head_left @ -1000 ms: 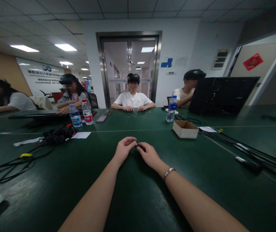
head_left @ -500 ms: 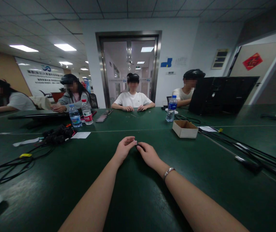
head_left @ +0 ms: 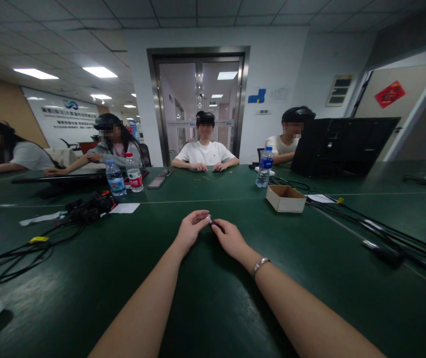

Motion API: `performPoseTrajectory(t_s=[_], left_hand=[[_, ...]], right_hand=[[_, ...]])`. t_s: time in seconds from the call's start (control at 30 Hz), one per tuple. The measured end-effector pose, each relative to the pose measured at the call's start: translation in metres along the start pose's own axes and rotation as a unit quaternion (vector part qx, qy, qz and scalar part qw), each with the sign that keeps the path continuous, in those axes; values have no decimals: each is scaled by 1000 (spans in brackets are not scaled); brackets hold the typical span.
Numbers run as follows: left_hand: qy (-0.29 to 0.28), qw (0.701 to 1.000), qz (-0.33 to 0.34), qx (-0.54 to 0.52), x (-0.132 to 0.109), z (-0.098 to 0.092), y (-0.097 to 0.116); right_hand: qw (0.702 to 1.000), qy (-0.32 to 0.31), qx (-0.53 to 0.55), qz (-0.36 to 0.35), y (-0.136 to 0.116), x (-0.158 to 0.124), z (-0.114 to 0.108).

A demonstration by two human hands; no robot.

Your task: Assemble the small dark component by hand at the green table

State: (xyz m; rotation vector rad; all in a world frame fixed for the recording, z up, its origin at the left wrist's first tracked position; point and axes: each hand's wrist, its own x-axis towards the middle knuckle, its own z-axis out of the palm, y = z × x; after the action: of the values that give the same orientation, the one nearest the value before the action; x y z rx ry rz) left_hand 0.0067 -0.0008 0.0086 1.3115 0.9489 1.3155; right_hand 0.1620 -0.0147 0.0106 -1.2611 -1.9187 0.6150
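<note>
My left hand (head_left: pixel 191 230) and my right hand (head_left: pixel 231 236) meet over the middle of the green table (head_left: pixel 213 308). Between their fingertips is a small slim object (head_left: pixel 210 222), pale or shiny at its left end and dark toward the right. My left thumb and fingers pinch the pale end. The right hand's fingers are closed around the dark end, which they mostly hide. It is too small to name, and whether it is one piece or two I cannot tell. A silver bracelet (head_left: pixel 260 267) circles my right wrist.
An open cardboard box (head_left: pixel 286 203) and a water bottle (head_left: pixel 264 168) stand right of my hands. Black cables (head_left: pixel 380 233) run along the right side. Left are two bottles (head_left: pixel 125 179), a black bundle (head_left: pixel 89 206) and coiled cable (head_left: pixel 22 256). Several people sit across the table.
My hands stay nearly in place, with slightly more of the pale end showing between the fingertips. Across on the left, a person's arm has stretched out along the table.
</note>
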Motion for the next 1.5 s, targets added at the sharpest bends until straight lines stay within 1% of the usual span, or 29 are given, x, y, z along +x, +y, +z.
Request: performPoseTrajectory(t_s=[0.23, 0.37, 0.47, 0.6, 0.67, 1.0, 1.2, 1.33, 1.5], left_hand=[[-25, 999, 1, -23, 0, 0, 0], [-25, 999, -9, -30, -1, 2, 4], [-12, 999, -27, -28, -1, 2, 3], [27, 999, -37, -16, 1, 1, -2], [32, 999, -34, -4, 0, 1, -3], [-7, 1000, -15, 17, -3, 0, 2], [-10, 1000, -18, 22, -2, 1, 2], [0, 1000, -23, 19, -2, 2, 3], [4, 1000, 9, 25, -2, 3, 3]], right_hand=[[1000, -1, 16, 1, 1, 0, 1], [1000, 2, 18, 2, -1, -1, 0], [1000, 3, 20, 0, -2, -1, 0], [1000, 11, 16, -12, 0, 0, 1], [1000, 12, 13, -15, 2, 1, 2], [1000, 4, 12, -1, 0, 0, 0], [1000, 12, 10, -7, 2, 0, 1], [1000, 13, 9, -4, 1, 0, 1], [1000, 6, 8, -7, 1, 0, 1]])
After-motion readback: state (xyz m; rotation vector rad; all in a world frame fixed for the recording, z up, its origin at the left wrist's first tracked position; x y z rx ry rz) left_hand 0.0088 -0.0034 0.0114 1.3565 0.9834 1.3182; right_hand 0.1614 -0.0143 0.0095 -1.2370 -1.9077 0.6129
